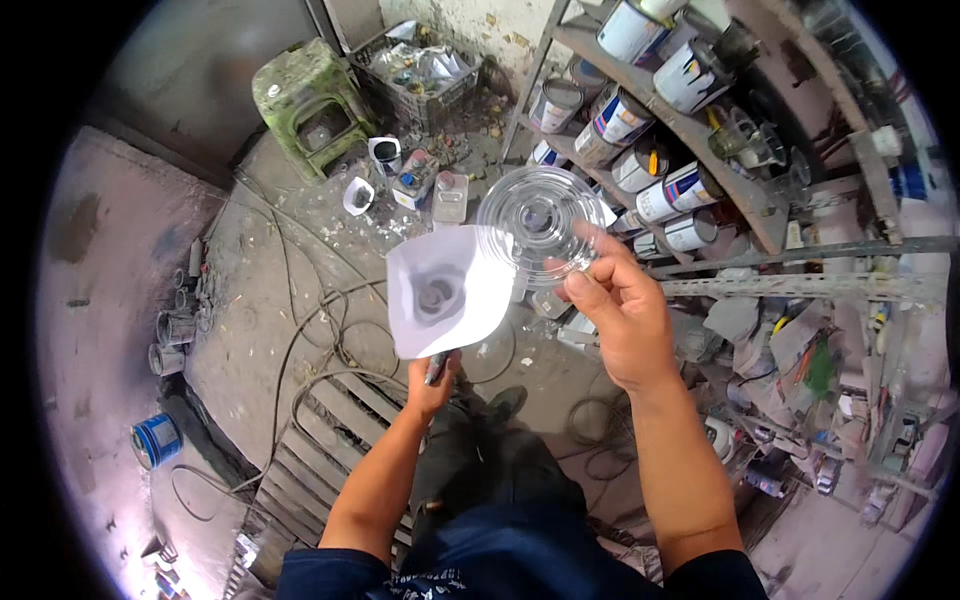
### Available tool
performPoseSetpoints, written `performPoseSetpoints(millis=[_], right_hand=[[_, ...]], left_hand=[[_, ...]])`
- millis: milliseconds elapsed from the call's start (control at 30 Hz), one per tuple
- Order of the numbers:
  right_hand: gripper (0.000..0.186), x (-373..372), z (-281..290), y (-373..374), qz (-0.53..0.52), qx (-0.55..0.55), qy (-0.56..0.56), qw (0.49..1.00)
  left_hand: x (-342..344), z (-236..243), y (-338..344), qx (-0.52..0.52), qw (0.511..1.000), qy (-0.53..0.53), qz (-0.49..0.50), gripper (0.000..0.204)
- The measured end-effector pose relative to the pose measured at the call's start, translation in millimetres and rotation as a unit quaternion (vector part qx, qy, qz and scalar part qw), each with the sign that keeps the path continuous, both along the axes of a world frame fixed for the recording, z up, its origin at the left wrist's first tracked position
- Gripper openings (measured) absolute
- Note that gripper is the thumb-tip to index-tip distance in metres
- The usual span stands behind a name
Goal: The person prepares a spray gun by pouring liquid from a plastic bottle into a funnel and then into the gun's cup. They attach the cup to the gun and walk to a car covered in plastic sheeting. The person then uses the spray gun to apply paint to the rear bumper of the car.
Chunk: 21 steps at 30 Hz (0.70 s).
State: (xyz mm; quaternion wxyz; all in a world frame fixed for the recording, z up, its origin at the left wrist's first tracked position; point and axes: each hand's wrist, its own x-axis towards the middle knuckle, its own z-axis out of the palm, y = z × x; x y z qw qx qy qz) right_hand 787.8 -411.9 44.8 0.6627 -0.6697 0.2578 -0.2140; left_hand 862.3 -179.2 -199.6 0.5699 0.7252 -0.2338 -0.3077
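Observation:
My left hand is closed around the dark grip of what looks like a spray gun; most of it is hidden. Above this hand stands a white funnel-shaped cup, its wide mouth facing up and grey rings showing at the bottom. To the right, my raised right hand pinches a round clear plastic lid by its edge, between thumb and fingers. Concentric ridges run around the lid. From this angle its lower left part overlaps the cup's rim; whether they touch, I cannot tell.
Paint cans crowd a shelf at the right. A green stool, a black crate and small containers stand farther off. Hoses wind across the floor by a slatted grate; a blue can lies left.

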Motion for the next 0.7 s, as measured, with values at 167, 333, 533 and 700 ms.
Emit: performPoseSetpoints(millis=[167,333,533,700], right_hand=[[0.012,-8,-118,-24,-0.08,0.224,-0.07,0.969],[0.011,-28,-315,-34,-0.199,0.329,-0.055,0.921],[0.018,-33,-541,-9,-0.313,0.383,-0.008,0.869],[0.017,-22,-646,1,-0.345,0.408,-0.046,0.844]], left_hand=[[-5,-97,19,0.035,0.998,-0.001,0.048,0.023],[8,-173,47,0.083,0.979,-0.185,-0.033,0.031],[20,-209,45,0.101,0.99,0.002,0.103,0.043],[33,-245,65,0.146,0.98,0.047,0.131,0.027]])
